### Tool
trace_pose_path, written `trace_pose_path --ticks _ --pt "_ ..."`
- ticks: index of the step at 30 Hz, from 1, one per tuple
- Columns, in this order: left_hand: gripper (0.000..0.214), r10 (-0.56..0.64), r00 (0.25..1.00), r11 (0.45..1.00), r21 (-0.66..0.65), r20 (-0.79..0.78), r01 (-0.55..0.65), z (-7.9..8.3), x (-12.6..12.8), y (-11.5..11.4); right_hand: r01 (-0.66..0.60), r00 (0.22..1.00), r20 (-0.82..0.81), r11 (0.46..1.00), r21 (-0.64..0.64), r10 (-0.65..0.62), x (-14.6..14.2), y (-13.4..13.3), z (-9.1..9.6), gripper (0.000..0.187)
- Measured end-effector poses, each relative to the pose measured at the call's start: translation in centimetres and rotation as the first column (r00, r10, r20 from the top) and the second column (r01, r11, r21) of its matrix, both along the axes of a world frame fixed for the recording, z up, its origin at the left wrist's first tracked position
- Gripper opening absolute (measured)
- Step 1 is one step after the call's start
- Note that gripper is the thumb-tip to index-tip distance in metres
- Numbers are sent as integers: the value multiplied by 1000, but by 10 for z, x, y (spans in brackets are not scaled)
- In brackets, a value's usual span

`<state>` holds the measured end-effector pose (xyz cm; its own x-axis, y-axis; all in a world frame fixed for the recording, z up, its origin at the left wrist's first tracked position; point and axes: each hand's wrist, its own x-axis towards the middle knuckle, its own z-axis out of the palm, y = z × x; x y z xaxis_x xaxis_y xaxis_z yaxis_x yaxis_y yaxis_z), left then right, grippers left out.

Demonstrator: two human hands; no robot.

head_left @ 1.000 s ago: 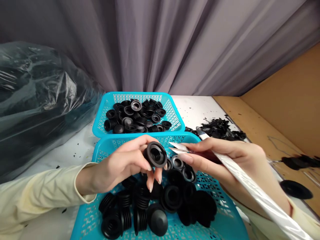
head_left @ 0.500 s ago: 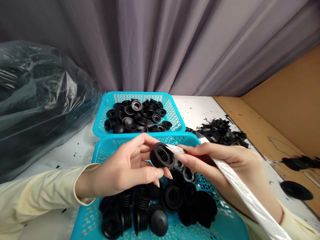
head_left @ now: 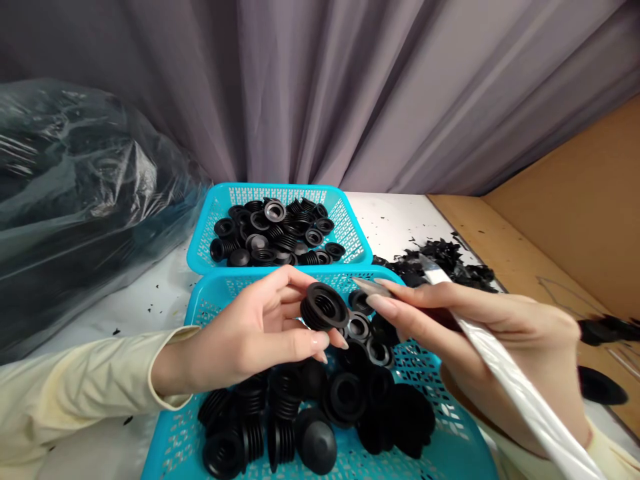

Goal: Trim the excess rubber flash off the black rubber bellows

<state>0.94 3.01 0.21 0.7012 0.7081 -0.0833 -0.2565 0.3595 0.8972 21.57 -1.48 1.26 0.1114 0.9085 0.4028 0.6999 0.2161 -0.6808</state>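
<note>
My left hand [head_left: 260, 333] is closed around a black ribbed rubber bellows [head_left: 325, 305], its round open end tilted up toward me. To its right, my right hand [head_left: 480, 333] pinches a thin pointed metal blade [head_left: 373, 288] between thumb and forefinger. The blade's tip is a small gap away from the bellows. A long white-wrapped handle [head_left: 515, 380] with a metal end lies across the same hand; whether blade and handle are one tool I cannot tell. Beneath both hands, a blue basket [head_left: 173, 427] holds many black bellows [head_left: 345, 397].
Behind stands a second blue basket [head_left: 357, 230] of similar pieces. Black trimmings [head_left: 445, 257] are heaped on the white table [head_left: 385, 210]. A clear plastic bag [head_left: 90, 200] bulges at left, a cardboard wall [head_left: 585, 173] rises at right, and a grey curtain [head_left: 300, 93] hangs behind.
My right hand has drawn to the right with the blade, whose tip has left the bellows' rim. My left hand still holds the bellows, turned slightly.
</note>
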Motion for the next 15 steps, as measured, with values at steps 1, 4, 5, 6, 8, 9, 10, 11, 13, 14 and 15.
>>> trace_pose_path --ticks 1,4,5,6,8,9,10,11,13,14,15 --pt "22 7 1000 1000 -2 -8 -7 0 0 0 18 1000 -7 1000 3 -18 0 0 1 24" --pt "24 30 999 1000 -3 -41 -30 0 0 1 27 999 -47 1000 -12 -28 0 1 1 24" --pt "24 33 999 999 0 -41 -34 0 -1 1 19 998 -64 1000 -24 -20 0 2 0 23" --pt "23 34 999 999 2 -35 -34 1 -1 0 10 996 -85 999 -36 -13 -1 3 0 22" --pt "21 31 999 999 6 -23 -31 1 -1 0 -15 990 -138 997 -74 4 -2 4 -1 19" --pt "20 29 999 1000 9 -23 -29 1 -2 -1 -28 986 -168 995 -98 11 -2 5 -1 17" --pt "19 28 999 1000 14 -26 -28 2 -2 -1 -40 980 -197 992 -121 15 -3 6 -1 15" --pt "18 29 999 999 21 -30 -28 2 -2 -1 -47 975 -221 989 -139 16 -3 6 -1 14" --pt "18 33 999 999 28 -34 -32 2 -3 -1 -55 968 -251 987 -150 16 -4 6 -1 11" --pt "18 33 999 999 27 -30 -33 1 -3 -1 -54 967 -254 989 -141 17 -5 5 -1 11" --pt "19 33 999 999 22 -24 -32 1 -3 -1 -52 968 -250 991 -126 19 -5 5 -1 11"
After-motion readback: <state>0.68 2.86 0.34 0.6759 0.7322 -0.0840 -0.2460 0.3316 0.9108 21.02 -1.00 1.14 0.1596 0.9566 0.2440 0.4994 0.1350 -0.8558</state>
